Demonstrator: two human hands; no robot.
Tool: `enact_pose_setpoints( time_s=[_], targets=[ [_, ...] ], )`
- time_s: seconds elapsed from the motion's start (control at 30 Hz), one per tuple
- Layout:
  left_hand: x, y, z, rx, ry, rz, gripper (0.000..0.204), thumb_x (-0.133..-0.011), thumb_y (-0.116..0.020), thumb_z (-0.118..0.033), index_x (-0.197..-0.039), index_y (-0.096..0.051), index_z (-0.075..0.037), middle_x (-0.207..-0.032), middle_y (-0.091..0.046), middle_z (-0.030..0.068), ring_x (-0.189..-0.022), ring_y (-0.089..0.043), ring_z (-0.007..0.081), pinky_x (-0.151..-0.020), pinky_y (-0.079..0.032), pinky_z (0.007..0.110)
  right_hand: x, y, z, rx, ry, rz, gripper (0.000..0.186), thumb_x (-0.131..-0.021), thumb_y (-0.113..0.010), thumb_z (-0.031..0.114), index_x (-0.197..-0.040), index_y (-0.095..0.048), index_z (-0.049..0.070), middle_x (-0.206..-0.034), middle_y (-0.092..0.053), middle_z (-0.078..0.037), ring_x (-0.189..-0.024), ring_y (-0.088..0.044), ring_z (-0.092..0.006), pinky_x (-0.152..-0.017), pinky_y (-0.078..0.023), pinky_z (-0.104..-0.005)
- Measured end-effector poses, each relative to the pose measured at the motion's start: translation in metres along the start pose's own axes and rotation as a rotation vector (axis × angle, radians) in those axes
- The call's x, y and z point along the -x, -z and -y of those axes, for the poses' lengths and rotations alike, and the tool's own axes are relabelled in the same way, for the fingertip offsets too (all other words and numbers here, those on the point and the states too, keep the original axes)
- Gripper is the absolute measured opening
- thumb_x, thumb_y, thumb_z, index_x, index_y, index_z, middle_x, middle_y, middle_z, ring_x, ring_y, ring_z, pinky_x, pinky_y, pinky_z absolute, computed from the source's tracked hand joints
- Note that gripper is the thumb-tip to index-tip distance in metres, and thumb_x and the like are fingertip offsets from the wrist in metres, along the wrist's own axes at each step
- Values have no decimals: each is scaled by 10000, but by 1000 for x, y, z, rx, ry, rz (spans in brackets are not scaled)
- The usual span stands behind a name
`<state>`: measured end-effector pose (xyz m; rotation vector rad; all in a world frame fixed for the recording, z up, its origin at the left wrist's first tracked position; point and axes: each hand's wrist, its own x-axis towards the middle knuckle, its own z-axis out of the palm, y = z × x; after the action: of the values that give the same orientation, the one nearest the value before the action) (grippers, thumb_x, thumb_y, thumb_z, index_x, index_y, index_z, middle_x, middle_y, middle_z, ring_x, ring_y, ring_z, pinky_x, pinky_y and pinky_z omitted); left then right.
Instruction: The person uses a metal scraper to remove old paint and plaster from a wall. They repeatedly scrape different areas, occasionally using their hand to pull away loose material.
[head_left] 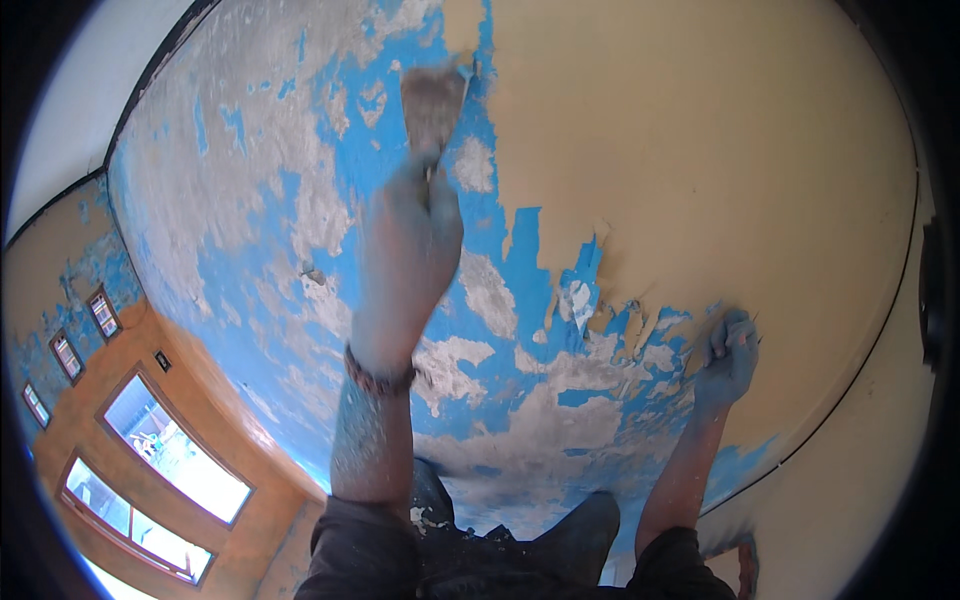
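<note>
My left hand [415, 225] is closed round the handle of a paint scraper [432, 105], blurred by motion. Its broad, dusty blade points up against the wall [640, 130], close to where blue paint meets a cream-coloured coat. Off to the right, my right hand [732, 350] is raised near the lower border of the cream coat. Its fingers are curled in, and what they hold, if anything, is hidden. Between the hands, torn flakes of peeling paint [635, 325] stick out from the surface. A beaded bracelet [378, 375] circles my left wrist.
Patches of bare grey plaster [240, 130] show through the blue on the left. Farther left, an orange-and-blue wall holds a bright window [175, 450] and several smaller openings. My dark-clothed knees [580, 535] are below. A dark line [850, 385] runs along the right edge of the wall.
</note>
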<state>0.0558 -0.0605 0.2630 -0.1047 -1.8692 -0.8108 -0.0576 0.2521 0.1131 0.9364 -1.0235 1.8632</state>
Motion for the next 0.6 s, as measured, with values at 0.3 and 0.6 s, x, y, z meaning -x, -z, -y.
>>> enact_pose_setpoints(
  time_s=[0.3,0.6],
  targets=[
    [10,-11,16,-5,-114,-73,299,-912,-481,-130,-1072,-579,103,-650,-574,150,-573,-551,182,-522,-420,326,2,0,0,2,-18,-33,240,-904,-505,219,-729,-405,90,-750,-329,-7,-566,-304,-78,-406,-285,-205],
    [-4,-14,22,-32,-212,-146,289,-900,-491,-132,-1081,-592,69,-594,-553,126,-486,-486,144,-462,-388,303,3,-6,1,-23,-15,-73,201,-892,-522,214,-763,-435,88,-748,-332,8,-568,-311,-73,-410,-275,-210]
  ],
)
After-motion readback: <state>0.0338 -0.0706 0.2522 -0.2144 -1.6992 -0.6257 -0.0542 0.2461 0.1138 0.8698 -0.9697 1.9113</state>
